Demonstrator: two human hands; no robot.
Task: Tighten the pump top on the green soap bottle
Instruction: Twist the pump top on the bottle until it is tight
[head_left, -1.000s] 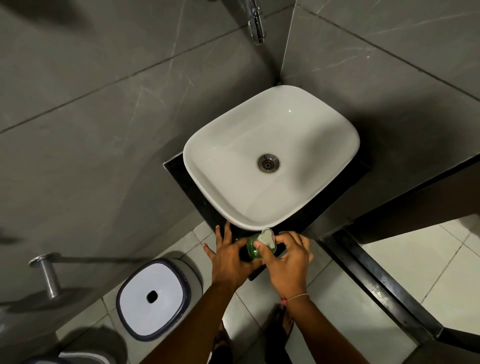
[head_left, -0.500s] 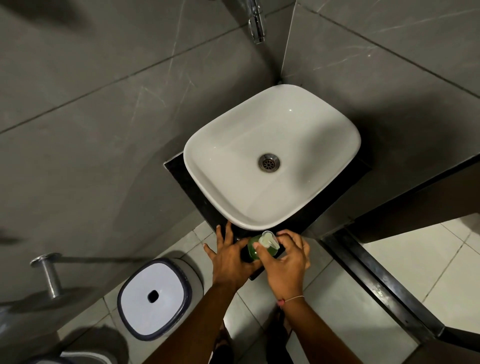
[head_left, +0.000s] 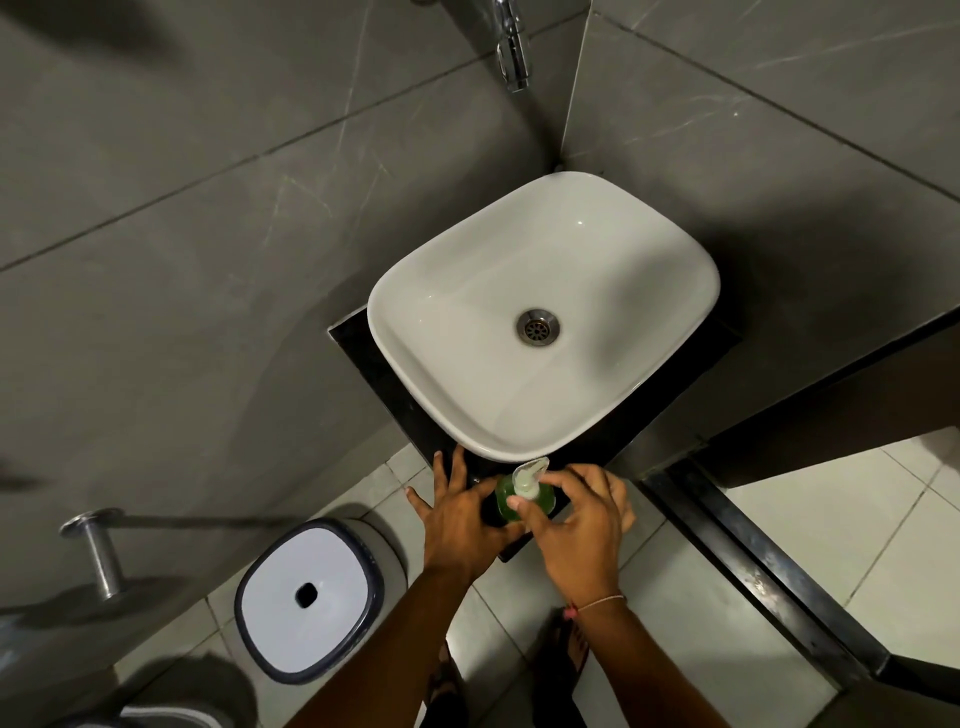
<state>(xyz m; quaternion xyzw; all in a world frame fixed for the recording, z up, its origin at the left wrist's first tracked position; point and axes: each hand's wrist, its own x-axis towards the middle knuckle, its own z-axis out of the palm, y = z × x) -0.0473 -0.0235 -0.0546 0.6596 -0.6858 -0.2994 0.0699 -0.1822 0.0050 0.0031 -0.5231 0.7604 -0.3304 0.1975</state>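
Observation:
The green soap bottle (head_left: 506, 499) stands on the near corner of the black counter (head_left: 374, 364), just in front of the white basin (head_left: 540, 317). Its pale pump top (head_left: 529, 474) points up and to the right, toward the basin rim. My left hand (head_left: 460, 512) wraps the bottle's left side, fingers spread on the counter edge. My right hand (head_left: 579, 514) pinches the pump's collar with thumb and fingertips from the right. The lower part of the bottle is hidden behind both hands.
A chrome tap (head_left: 514, 47) sticks out of the grey tiled wall above the basin. A white-lidded bin (head_left: 306, 597) stands on the floor at lower left, with a metal wall fitting (head_left: 96, 545) beside it. A black threshold (head_left: 763, 566) runs along the right.
The pump spout has turned clockwise, from pointing up and slightly left to up and right. My right fingers have shifted around the collar. My left hand has kept its hold.

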